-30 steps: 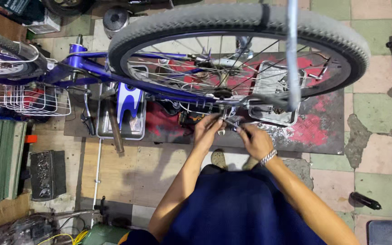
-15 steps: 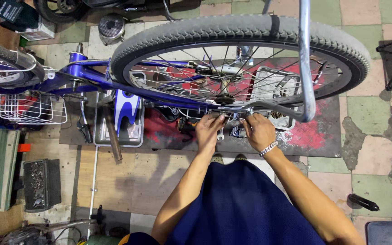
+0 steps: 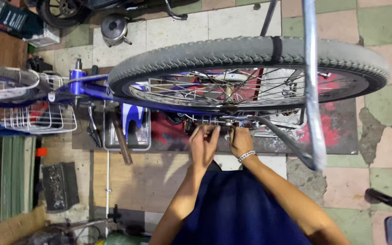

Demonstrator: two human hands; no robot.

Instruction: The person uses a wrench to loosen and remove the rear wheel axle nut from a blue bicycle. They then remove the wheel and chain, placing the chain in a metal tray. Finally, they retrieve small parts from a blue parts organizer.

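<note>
At the far left, a white wire basket [image 3: 39,119] is hanging off the blue bicycle frame [image 3: 91,90], with the front wheel [image 3: 5,84] lying just above it in the view. Below the basket, a dark block-shaped part [image 3: 60,185] is sitting on the wooden floor board [image 3: 128,181]. A little further right, a metal tray [image 3: 127,134] is lying under the frame, and a wooden-handled tool [image 3: 121,140] is resting across it.

In the middle, the big rear wheel [image 3: 250,56] is filling the upper part of the view, its grey tyre running nearly edge to edge. The left hand [image 3: 203,146] is reaching up to the rear axle area [image 3: 225,121] just under the wheel, its fingers [image 3: 212,132] curling together around a small part there; what exactly they are pinching is too small to tell. Just beside it, the right hand [image 3: 240,141], wearing a bead bracelet [image 3: 246,155] at the wrist, is pressing against the same spot, its fingers bending closed on the metal by the axle. The two hands are almost touching.

To the right, a grey mudguard [image 3: 311,90] is crossing the wheel from top to bottom. Far right, a black handle-like object [image 3: 383,197] is lying on the tiled floor [image 3: 377,113].
</note>
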